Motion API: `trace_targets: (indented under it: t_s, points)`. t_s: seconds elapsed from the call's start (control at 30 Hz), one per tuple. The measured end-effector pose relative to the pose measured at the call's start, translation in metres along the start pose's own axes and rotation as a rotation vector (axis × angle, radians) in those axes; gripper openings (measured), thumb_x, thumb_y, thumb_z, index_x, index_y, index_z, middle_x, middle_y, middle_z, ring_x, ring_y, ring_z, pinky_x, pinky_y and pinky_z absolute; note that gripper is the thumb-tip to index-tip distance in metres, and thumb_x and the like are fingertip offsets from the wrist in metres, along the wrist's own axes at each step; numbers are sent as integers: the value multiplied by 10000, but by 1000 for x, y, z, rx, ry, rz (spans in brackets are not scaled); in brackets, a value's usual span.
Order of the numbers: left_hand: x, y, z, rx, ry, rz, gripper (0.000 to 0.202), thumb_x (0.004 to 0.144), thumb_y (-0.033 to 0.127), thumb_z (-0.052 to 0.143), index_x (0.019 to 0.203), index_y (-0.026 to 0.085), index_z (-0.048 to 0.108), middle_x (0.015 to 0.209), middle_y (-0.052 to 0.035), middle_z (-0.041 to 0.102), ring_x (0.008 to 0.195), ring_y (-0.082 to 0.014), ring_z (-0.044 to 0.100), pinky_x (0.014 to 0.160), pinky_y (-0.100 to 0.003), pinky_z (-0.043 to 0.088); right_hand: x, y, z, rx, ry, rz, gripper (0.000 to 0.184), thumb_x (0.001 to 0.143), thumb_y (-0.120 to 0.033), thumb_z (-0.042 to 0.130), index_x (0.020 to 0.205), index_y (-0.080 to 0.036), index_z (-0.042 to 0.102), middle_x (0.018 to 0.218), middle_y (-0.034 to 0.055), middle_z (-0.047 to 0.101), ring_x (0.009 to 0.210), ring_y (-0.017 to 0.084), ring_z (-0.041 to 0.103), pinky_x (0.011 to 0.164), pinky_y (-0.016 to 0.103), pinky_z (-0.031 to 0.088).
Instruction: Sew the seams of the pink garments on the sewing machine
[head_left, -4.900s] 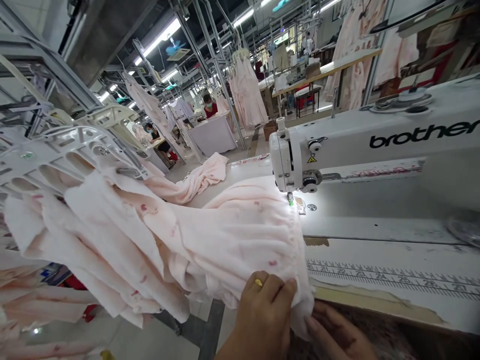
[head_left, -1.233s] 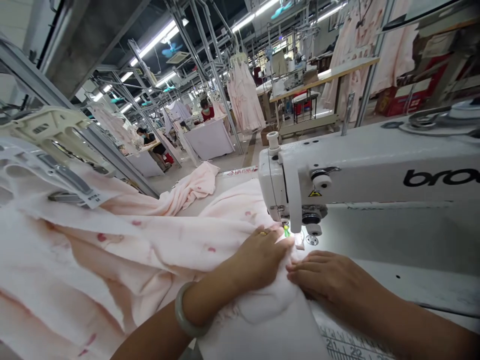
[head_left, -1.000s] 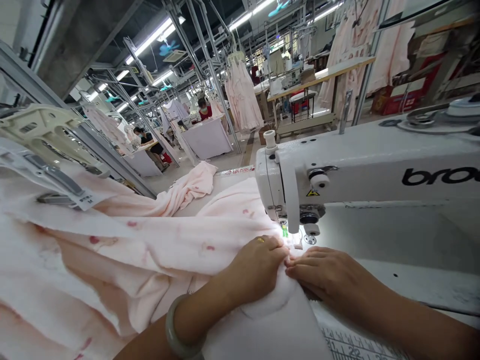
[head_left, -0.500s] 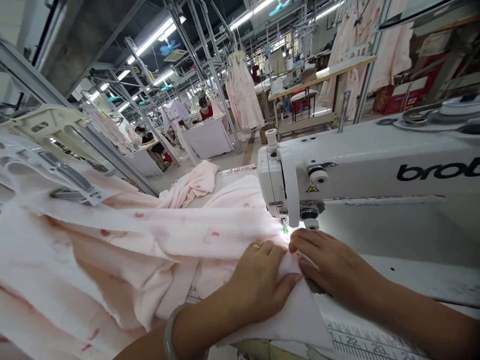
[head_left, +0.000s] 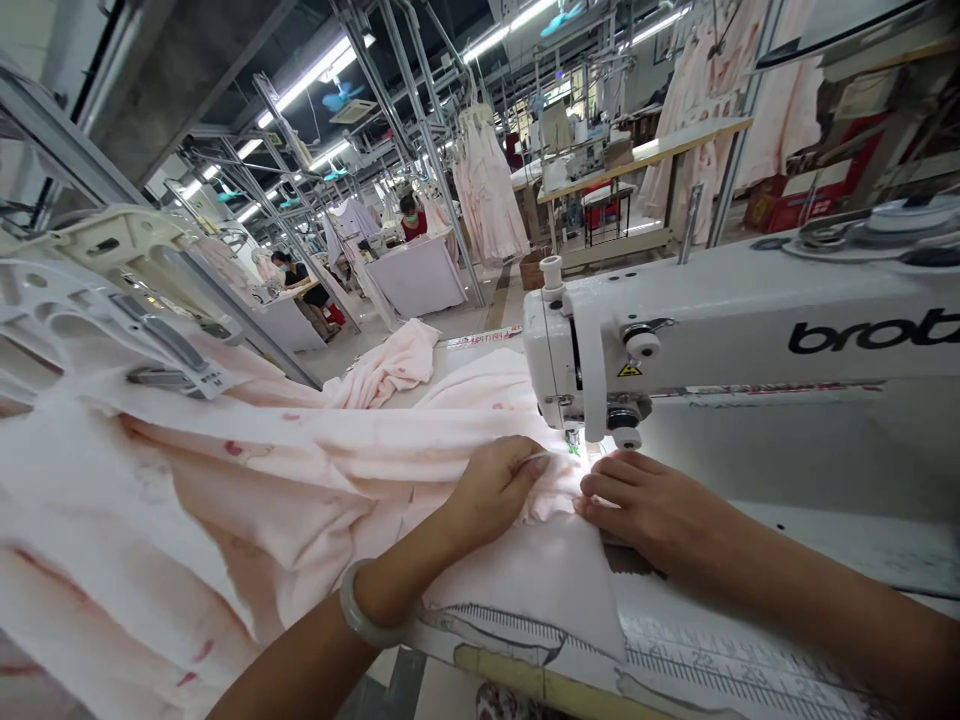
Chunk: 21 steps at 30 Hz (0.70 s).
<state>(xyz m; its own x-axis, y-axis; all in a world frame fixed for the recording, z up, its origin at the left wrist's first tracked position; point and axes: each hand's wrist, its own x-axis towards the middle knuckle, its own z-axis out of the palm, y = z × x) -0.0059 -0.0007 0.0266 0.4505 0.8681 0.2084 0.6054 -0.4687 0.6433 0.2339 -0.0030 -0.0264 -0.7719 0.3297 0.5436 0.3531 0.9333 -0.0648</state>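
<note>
Pale pink fabric with small red prints stretches from the left to under the needle area of a white sewing machine. My left hand pinches a fold of this fabric just left of the lit presser foot; its thumb and fingers are closed on the edge. On the right of the foot, my right hand has its fingertips closed at the fabric's right edge. A loose corner of the fabric hangs down below both hands toward the table's front edge. What lies under the foot is washed out by the lamp.
White hangers with clips hold the garment at left, beside a metal rail. A printed ruler strip runs along the table's front. A crumpled pink piece lies behind. Other people sit at machines farther back, among hanging pink garments.
My left hand has gone from lying flat on the fabric to pinching a fold, up and to the left. The fabric's corner has shifted left, uncovering more ruler. My right hand has barely moved.
</note>
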Motion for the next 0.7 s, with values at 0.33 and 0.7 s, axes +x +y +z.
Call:
trace_targets:
  t_s: [0.33,0.7]
  points:
    - [-17,16,22,133,-57,-40,104,917,214,736,952,194,640,945,-24,679,890,-201,632,842,-322,509,-4,-5,-22,305,-218,136,285,1056,-104,471,1046,-224,730,873,36,627,864,212,560,808,378,385]
    - [-25,1,42,749,-74,433,194,1044,119,478,1019,164,665,932,-76,669,852,-226,603,763,-365,530,-7,-10,-22,335,-237,161,286,1060,-136,456,925,-222,692,792,12,622,757,203,540,741,362,337]
